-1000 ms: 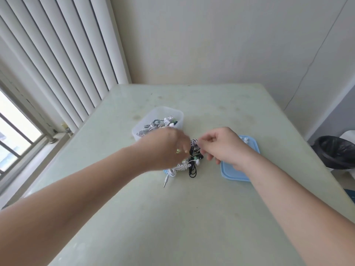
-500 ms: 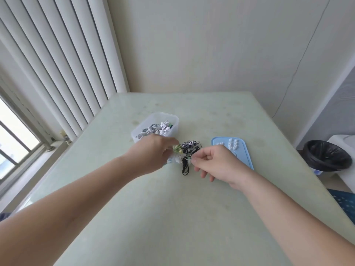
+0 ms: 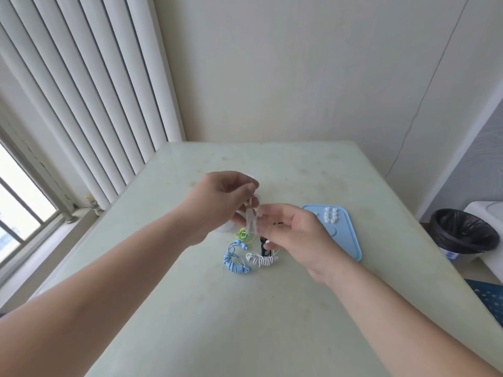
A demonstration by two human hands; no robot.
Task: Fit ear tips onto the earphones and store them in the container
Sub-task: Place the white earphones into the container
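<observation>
My left hand [image 3: 217, 205] is raised above the table and pinches a blurred, pale coiled earphone bundle [image 3: 251, 217] that hangs from its fingertips. My right hand [image 3: 296, 235] is just right of the bundle, fingers loosely apart, with its fingertips at the coil. Below the hands lie a blue coiled earphone set [image 3: 235, 261], a white set [image 3: 261, 259], a green one [image 3: 242, 235] and a black one [image 3: 263, 247]. The clear container [image 3: 226, 227] is mostly hidden behind my left hand. White ear tips [image 3: 330, 214] sit on a light-blue lid [image 3: 349, 238].
The pale green table [image 3: 245, 322] ends near the wall at the back and drops off on the right. A black-lined bin [image 3: 462, 232] stands on the floor to the right. Vertical blinds [image 3: 89, 91] and a window fill the left side.
My left hand has lifted a coiled earphone bundle off the pile. My right hand has shifted right and loosened its fingers. The view tilted up, and the blue and white sets now show.
</observation>
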